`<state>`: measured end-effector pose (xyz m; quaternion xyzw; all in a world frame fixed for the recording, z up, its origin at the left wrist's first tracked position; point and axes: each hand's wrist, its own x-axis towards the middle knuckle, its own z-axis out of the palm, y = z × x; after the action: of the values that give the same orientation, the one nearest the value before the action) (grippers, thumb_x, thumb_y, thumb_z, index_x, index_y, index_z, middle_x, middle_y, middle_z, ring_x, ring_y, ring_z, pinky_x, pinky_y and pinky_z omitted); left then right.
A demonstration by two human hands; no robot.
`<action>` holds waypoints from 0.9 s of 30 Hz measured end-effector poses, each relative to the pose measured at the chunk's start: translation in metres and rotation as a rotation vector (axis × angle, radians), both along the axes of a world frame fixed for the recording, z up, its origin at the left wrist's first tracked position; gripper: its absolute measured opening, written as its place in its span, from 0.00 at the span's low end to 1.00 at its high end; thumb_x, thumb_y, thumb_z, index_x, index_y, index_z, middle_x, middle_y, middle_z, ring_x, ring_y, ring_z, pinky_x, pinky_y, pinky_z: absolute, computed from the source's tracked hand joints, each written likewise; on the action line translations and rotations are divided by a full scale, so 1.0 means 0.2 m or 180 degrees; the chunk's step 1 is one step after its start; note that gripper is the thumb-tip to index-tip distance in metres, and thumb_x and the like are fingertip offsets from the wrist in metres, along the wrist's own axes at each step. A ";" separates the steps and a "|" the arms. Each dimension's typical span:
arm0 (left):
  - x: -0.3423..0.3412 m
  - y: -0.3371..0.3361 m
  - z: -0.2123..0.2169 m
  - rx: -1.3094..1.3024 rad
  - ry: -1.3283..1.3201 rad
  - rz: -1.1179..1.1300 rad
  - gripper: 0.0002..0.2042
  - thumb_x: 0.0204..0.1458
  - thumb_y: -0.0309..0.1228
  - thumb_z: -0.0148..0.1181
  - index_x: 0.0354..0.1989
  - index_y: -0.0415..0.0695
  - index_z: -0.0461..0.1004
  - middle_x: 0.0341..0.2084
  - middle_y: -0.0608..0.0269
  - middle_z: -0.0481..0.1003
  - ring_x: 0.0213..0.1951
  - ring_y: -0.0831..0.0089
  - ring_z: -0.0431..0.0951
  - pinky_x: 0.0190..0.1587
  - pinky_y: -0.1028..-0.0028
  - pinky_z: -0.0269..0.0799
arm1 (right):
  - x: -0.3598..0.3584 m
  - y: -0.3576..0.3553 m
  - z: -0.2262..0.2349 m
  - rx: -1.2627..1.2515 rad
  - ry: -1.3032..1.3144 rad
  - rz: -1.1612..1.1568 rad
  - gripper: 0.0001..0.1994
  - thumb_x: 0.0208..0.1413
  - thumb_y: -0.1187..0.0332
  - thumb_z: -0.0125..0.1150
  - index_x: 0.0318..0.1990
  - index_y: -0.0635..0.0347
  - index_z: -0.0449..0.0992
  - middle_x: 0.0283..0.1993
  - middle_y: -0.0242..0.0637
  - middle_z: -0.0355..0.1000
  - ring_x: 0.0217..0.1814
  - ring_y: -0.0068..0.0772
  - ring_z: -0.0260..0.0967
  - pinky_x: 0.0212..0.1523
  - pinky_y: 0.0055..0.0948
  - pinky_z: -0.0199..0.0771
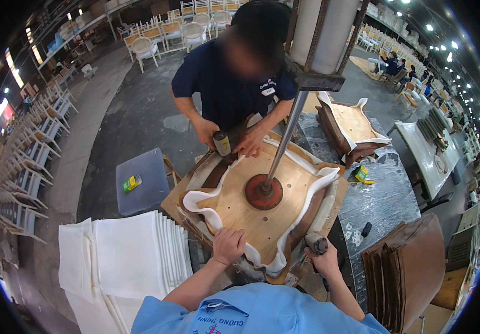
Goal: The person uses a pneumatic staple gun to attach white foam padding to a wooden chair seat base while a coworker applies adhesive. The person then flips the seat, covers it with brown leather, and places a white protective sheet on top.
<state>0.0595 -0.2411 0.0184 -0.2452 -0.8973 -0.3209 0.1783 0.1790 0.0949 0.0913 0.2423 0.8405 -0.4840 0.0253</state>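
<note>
A plywood seat panel [240, 183] lies before me, edged with white padding [212, 214] and brown cover material [313, 214]. A round red press foot [264, 192] on a steel rod [287, 139] bears down on its middle. My left hand [230, 245] is closed at the near left edge, fingers curled over the padding. In my right hand [326, 259], at the near right edge, is a staple gun [316, 244], partly hidden by the hand. Across the panel a co-worker holds another staple gun [222, 143] in one hand, the other hand [251, 141] pressing the far edge.
White padding sheets [134, 250] are stacked at my left, brown cover pieces [407, 261] at my right. Further right, more padded panels [351, 125] and a small yellow-green box [364, 175] rest on a worktable [384, 195]. A grey-blue seat [145, 181] bears another such box.
</note>
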 end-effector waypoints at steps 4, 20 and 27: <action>-0.01 -0.02 -0.01 0.0045 0.0059 -0.0002 0.05 0.60 0.33 0.69 0.40 0.48 0.87 0.31 0.64 0.83 0.37 0.59 0.82 0.48 0.58 0.72 | 0.00 -0.02 0.01 -0.0112 -0.0013 -0.0062 0.34 0.56 0.67 0.82 0.71 0.59 0.79 0.58 0.47 0.87 0.62 0.42 0.87 0.63 0.39 0.84; -0.02 -0.01 -0.02 0.0033 -0.0024 -0.0042 0.06 0.61 0.35 0.67 0.39 0.48 0.87 0.30 0.62 0.82 0.38 0.58 0.81 0.50 0.58 0.72 | 0.01 0.00 -0.02 0.0189 -0.0080 0.0012 0.35 0.56 0.65 0.83 0.72 0.55 0.79 0.58 0.47 0.87 0.64 0.45 0.86 0.65 0.39 0.83; -0.01 -0.02 -0.01 0.0015 -0.0072 -0.0040 0.06 0.61 0.34 0.67 0.39 0.48 0.86 0.29 0.62 0.81 0.36 0.58 0.80 0.48 0.58 0.71 | 0.00 -0.01 -0.01 0.0094 -0.0058 0.0030 0.36 0.55 0.67 0.83 0.73 0.57 0.78 0.59 0.46 0.87 0.65 0.42 0.85 0.67 0.39 0.82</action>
<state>0.0566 -0.2443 0.0156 -0.2467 -0.8969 -0.3269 0.1666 0.1788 0.0923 0.0887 0.2430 0.8484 -0.4692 0.0317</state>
